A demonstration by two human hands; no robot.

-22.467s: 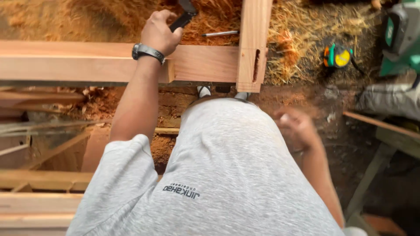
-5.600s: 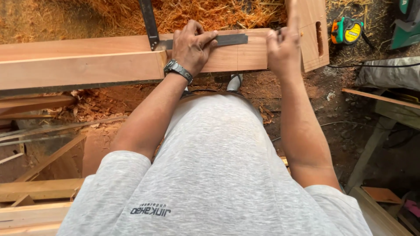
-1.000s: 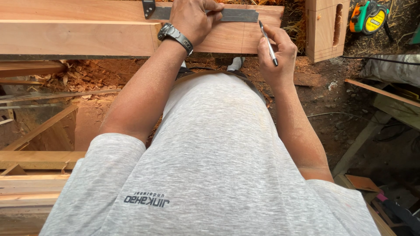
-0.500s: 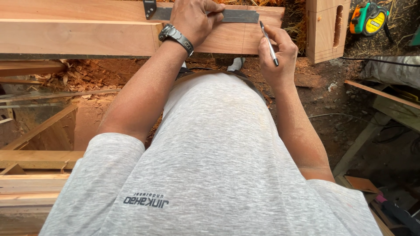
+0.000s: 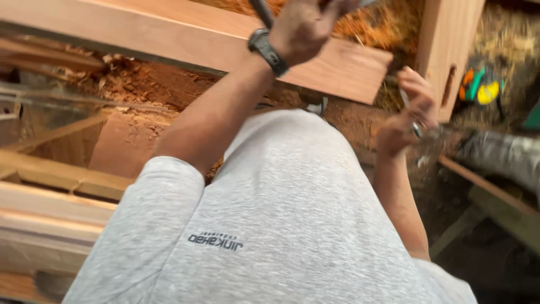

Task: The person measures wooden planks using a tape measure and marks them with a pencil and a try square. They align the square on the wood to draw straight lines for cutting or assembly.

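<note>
L hand [image 5: 306,28] is closed on a metal square [image 5: 260,10] above the wooden beam [image 5: 236,50]; R hand [image 5: 408,115], off the beam's end, pinches what's probably a pencil [image 5: 409,110], blurred.

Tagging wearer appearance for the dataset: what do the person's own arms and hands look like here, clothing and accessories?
Both forearms are bare below short sleeves of a light grey heathered T-shirt with small dark print on its front. The left hand has a dark wristwatch with a black band on its wrist. The right hand wears no glove; motion blur hides whether it carries a ring. No gloves on either hand.
</note>
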